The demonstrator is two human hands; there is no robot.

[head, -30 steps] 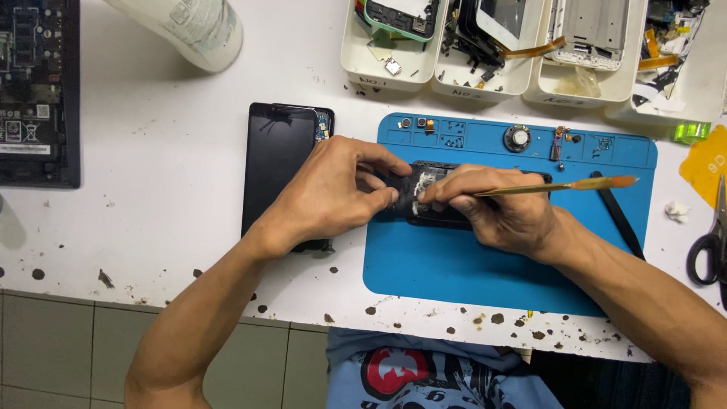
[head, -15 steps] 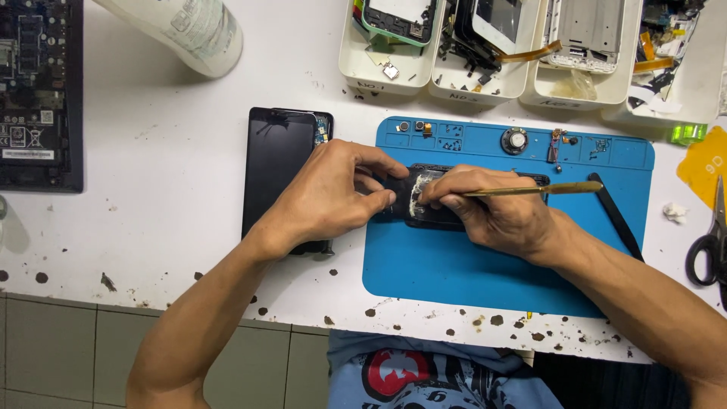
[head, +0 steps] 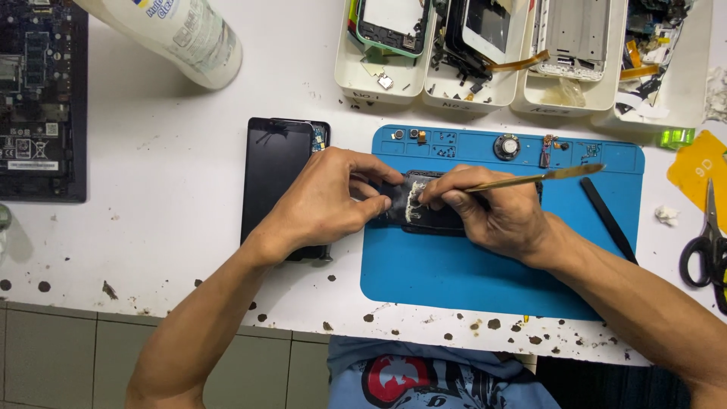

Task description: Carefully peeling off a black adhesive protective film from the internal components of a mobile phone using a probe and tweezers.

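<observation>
1. Left hand (head: 322, 201), middle of the frame: fingers pinched on the left end of the small dark phone part (head: 432, 216). Holding it flat on the blue mat (head: 469, 280).
2. Right hand (head: 492, 212), just right of middle: curled around a thin metal tool (head: 530, 179), held like a pencil. Tip down on the white patch of the dark part; flat end sticking out toward the right.
3. Best done with small, soft strokes. Tool kept low and flat, so no slip and no scratch.
4. Left fingers kept clear of the tool tip. Part pressed down so no sliding.
5. Black phone (head: 276, 182) lying flat, just left of the mat, partly under the left wrist.
6. Black stick tool (head: 609, 220) lying slanted on the right side of the mat, apart from the hands.
7. Small screws and bits sitting along the top edge of the mat.
8. White trays (head: 454, 95) full of phone pieces along the top of the frame.
9. White bottle (head: 174, 34) tipped over at upper left. Dark circuit board (head: 42, 98) at far left.
10. Scissors (head: 708, 250) at the right edge, yellow card (head: 697, 170) above them.
11. White table (head: 151, 227) with dark spots near its front edge. Grey tiled floor (head: 68, 356) at lower left.
</observation>
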